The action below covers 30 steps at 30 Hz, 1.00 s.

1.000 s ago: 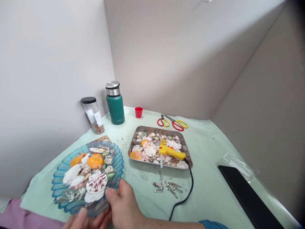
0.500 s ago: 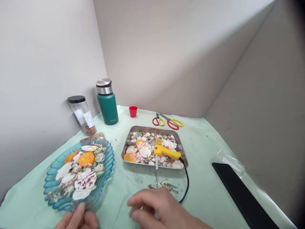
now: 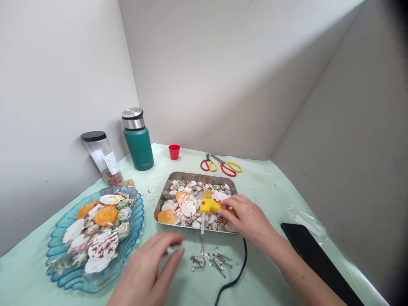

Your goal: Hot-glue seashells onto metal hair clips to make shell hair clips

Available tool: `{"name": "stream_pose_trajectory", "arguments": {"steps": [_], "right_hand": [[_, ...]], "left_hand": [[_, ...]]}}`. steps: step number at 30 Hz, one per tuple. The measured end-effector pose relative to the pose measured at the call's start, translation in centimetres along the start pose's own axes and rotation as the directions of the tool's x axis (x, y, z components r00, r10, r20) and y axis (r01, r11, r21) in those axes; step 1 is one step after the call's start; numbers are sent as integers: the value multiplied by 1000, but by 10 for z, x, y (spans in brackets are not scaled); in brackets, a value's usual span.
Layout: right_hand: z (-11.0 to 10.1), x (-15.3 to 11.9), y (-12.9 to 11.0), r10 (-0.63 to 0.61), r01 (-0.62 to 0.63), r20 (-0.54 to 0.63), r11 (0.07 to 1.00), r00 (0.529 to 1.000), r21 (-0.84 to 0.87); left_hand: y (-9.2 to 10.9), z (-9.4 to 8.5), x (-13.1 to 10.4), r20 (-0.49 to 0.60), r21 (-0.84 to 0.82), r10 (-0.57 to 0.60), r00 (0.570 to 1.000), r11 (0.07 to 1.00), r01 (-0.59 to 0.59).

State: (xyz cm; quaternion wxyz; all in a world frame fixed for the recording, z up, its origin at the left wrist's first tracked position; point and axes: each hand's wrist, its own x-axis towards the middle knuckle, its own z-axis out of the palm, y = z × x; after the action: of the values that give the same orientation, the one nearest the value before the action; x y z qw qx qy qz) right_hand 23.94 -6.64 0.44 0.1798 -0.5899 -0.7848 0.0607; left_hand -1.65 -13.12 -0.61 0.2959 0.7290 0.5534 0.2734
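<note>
The right hand [image 3: 247, 216] has its fingers around the handle of the yellow glue gun [image 3: 213, 207], which is over the tray [image 3: 234, 182] of shells. The left hand [image 3: 148, 265] holds nothing, its thumb and fingers apart, between the blue plate [image 3: 54, 242] and the metal clips [image 3: 212, 260].

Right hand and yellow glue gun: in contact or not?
Touching: the head view shows the right hand's fingers wrapped over the glue gun's handle.
</note>
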Motion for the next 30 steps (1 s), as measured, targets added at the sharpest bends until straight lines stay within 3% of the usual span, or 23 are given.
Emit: {"name": "stream_pose_trajectory", "arguments": {"steps": [3,7,10,13,15,17,19,21,23,25,26,28,30], "right_hand": [[8,-3,-1,-17,17,-5,1000,1000,10],[14,-2,-3,2,-2,-8,1000,1000,-30],[15,2,-6,27,-24,46,997,999,-69],[13,7,-6,59,-52,79,995,995,-88],[9,9,0,68,-69,64,998,996,10],[3,10,8,110,-115,35,956,993,271],[-2,10,15,189,-182,58,751,980,635],[-4,10,16,223,-227,151,366,963,902],[-2,10,13,164,-254,255,-23,953,967],[3,9,8,71,-321,351,-271,934,907],[6,9,5,52,-350,390,-347,919,870],[11,8,0,49,-373,429,-411,902,832],[15,5,-3,108,-344,404,-359,908,868]], "left_hand": [[9,-1,37,-33,373,171,985,916,-146],[12,12,62,155,617,197,968,746,-250],[14,16,70,252,642,186,950,702,-308],[17,6,76,334,620,155,930,707,-341],[19,-6,81,383,553,140,913,757,-348],[22,-15,87,366,502,115,923,811,-300],[23,-15,94,244,538,95,965,814,-216],[23,-9,102,160,595,99,982,785,-175],[19,1,110,173,632,97,980,752,-186],[13,10,116,173,641,110,979,742,-197],[10,12,119,163,635,131,978,745,-206],[3,13,122,153,608,177,972,759,-234],[-2,12,122,160,586,192,968,771,-250]]}}
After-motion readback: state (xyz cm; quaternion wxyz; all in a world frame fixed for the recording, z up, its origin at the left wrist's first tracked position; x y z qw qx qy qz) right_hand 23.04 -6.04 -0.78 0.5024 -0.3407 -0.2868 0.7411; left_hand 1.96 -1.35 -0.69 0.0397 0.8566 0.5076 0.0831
